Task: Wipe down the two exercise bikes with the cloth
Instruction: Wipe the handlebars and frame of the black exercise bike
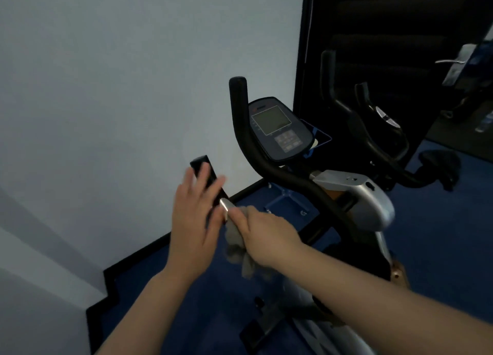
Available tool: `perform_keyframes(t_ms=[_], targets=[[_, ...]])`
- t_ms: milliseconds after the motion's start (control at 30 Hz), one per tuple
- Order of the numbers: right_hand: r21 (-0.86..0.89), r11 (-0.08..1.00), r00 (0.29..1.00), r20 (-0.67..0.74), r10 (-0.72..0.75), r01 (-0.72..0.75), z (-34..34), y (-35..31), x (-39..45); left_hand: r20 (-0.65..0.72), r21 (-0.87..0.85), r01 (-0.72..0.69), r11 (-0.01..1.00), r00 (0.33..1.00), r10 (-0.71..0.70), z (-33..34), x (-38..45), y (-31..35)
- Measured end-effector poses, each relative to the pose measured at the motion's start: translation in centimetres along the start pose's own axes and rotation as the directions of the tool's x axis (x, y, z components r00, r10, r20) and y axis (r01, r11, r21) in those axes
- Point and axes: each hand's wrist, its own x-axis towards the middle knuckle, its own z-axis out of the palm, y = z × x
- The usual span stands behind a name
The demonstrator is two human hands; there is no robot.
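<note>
Frame centre: right hand (pixel 262 229) clenched around grey cloth (pixel 238 245), pressing it to the near handlebar (pixel 206 176) of the exercise bike (pixel 354 202). Left hand (pixel 194 216) released, fingers straight, flat against same handlebar. Second bike (pixel 373 130) at right, against dark panel.

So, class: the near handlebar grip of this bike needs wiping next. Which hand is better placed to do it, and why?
The right hand. It grips the grey cloth, bunched right against the near handlebar grip. The left hand is open with straight fingers against that grip and holds no cloth, so it suits steadying.
</note>
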Motion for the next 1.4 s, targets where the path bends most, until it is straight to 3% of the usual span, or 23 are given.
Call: perform_keyframes(t_ms=[33, 100, 233, 367, 467, 567, 667, 767, 833, 900, 1067, 1267, 1333, 1400], targets=[[0.154, 0.985, 0.996, -0.041, 0.079, -0.072, 0.0, -0.5, 0.9, -0.061, -0.023, 0.034, 0.999, 0.998, -0.036, -0.5, 0.8, -0.6], [0.279, 0.952, 0.976, -0.137, 0.171, -0.128, 0.4, -1.5, 1.1, -0.082, -0.117, 0.121, 0.986, 0.988, -0.131, -1.5, 2.4, -1.5], [0.054, 0.982, 0.931, -0.314, 0.187, -0.180, 1.9, -2.2, -2.0, 0.022, -0.238, 0.131, 0.962, 0.991, -0.130, -2.5, 3.6, -2.8], [0.186, 0.961, 0.926, -0.281, 0.251, -0.203, 0.6, -3.7, 2.4, 0.052, -0.391, 0.192, 0.900, 0.981, -0.186, -2.7, 3.6, -3.1], [0.120, 0.985, 0.925, -0.344, 0.160, -0.125, 0.3, -4.8, 3.9, 0.097, -0.507, 0.238, 0.829, 0.971, -0.219, -3.1, 3.8, -2.9], [0.218, 0.973, 0.907, -0.391, 0.160, -0.078, 1.1, -4.9, 2.2, 0.147, -0.566, 0.229, 0.792, 0.973, -0.176, -3.7, 3.9, -3.4], [0.207, 0.978, 0.909, -0.401, 0.111, -0.028, 0.1, -5.3, 4.0, 0.161, -0.583, 0.229, 0.779, 0.973, -0.165, -3.6, 4.1, -3.8], [0.445, 0.893, 0.877, -0.453, 0.161, 0.066, -0.7, -7.3, 6.2, 0.158, -0.622, 0.209, 0.755, 0.977, -0.141, -3.6, 4.1, -3.8], [0.594, 0.799, 0.862, -0.450, 0.235, 0.092, -0.2, -7.2, 5.9, 0.188, -0.629, 0.226, 0.744, 0.973, -0.136, -3.8, 4.1, -4.0], [0.635, 0.764, 0.894, -0.398, 0.204, 0.109, 0.3, -6.2, 4.8, 0.200, -0.619, 0.233, 0.750, 0.970, -0.136, -4.0, 4.1, -4.3], [0.583, 0.796, 0.928, -0.365, 0.077, 0.163, -2.1, -6.1, 6.3, 0.187, -0.637, 0.234, 0.735, 0.971, -0.148, -3.9, 4.3, -4.1], [0.319, 0.942, 0.959, -0.284, -0.007, 0.101, -1.4, -4.8, 4.8, 0.207, -0.644, 0.272, 0.715, 0.962, -0.179, -3.7, 3.9, -4.3], [0.313, 0.944, 0.968, -0.249, -0.025, 0.105, -2.4, -5.2, 5.7, 0.198, -0.658, 0.266, 0.705, 0.964, -0.179, -3.6, 3.9, -4.0], [0.417, 0.897, 0.959, -0.283, -0.021, 0.143, -2.9, -5.8, 6.4, 0.201, -0.673, 0.273, 0.688, 0.962, -0.185, -3.5, 3.9, -3.7]])
